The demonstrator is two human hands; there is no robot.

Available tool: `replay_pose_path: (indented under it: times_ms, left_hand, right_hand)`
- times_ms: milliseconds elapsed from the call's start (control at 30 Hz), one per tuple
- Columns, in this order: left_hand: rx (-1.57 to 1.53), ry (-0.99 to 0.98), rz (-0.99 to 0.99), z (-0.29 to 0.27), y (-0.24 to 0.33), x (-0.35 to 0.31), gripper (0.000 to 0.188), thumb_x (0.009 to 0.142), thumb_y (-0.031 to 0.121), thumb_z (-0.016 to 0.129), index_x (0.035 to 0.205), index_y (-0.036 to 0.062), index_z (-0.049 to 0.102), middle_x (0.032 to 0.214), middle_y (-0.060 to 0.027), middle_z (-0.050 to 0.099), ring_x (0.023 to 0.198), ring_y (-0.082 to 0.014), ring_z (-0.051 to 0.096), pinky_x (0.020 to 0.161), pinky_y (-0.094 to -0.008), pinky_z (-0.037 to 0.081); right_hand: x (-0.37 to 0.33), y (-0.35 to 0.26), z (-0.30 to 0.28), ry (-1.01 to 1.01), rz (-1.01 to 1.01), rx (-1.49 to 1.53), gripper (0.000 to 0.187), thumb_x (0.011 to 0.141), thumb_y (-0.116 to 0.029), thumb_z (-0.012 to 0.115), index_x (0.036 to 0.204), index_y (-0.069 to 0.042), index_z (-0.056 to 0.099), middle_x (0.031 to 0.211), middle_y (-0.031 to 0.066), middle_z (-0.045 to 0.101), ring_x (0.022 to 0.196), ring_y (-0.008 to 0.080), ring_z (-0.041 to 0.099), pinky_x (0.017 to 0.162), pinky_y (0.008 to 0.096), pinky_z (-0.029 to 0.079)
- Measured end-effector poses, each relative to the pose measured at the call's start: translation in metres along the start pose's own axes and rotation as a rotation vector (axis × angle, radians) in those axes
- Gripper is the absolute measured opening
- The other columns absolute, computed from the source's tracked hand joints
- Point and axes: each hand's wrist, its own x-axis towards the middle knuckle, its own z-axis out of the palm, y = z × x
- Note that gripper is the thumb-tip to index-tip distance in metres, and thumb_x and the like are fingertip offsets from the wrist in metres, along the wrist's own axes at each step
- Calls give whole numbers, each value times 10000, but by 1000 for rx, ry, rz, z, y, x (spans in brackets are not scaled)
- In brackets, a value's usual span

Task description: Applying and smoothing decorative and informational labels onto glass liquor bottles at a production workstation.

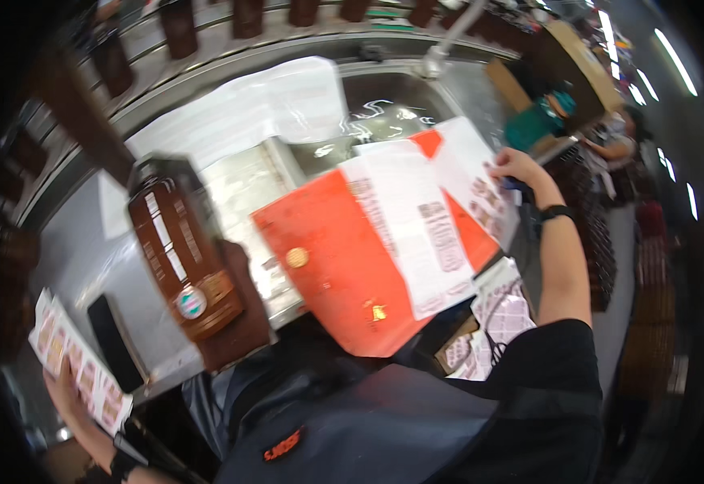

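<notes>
My left hand (pixel 66 395), at the lower left, is closed on a stack of label sheets (pixel 78 363) printed with small brownish pictures. My right hand (pixel 520 168) pinches the upper right edge of a white label sheet (pixel 466 157). That sheet lies over an orange board (pixel 332 270), overlapping a second white printed sheet (pixel 408 234). A round tan spot and a small yellow one show on the board's bare part. Left of the board is a brown bottle (pixel 179 250) with a printed front and a round sticker. Motion blurs the sheets somewhat.
A black phone-like slab (pixel 116 343) lies by the left-hand stack. White sheeting (pixel 247 105) covers part of the metal counter behind. More printed sheets (pixel 504 310) sit below the board. A cardboard box (pixel 574 68) and green object (pixel 533 125) stand far right; brown containers (pixel 177 28) line the back.
</notes>
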Motion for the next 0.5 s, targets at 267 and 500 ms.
replay_pose_path:
  times_ms: [267, 500]
  left_hand:
    - [156, 205, -37, 107, 53, -48, 587, 782, 54, 770, 1280, -22, 470, 1032, -127, 667, 865, -189, 644, 703, -344, 541]
    - [503, 247, -51, 74, 61, -57, 768, 639, 112, 873, 1290, -34, 493, 1154, -216, 661, 1021, -254, 668, 855, -351, 531]
  right_hand:
    - [3, 116, -43, 12, -62, 86, 394, 743, -157, 775, 1049, 8, 592, 941, 50, 634, 851, 146, 591, 731, 287, 481]
    - [61, 127, -32, -38, -132, 192, 251, 802, -125, 758, 985, 3, 644, 864, 28, 671, 747, 103, 606, 663, 241, 468]
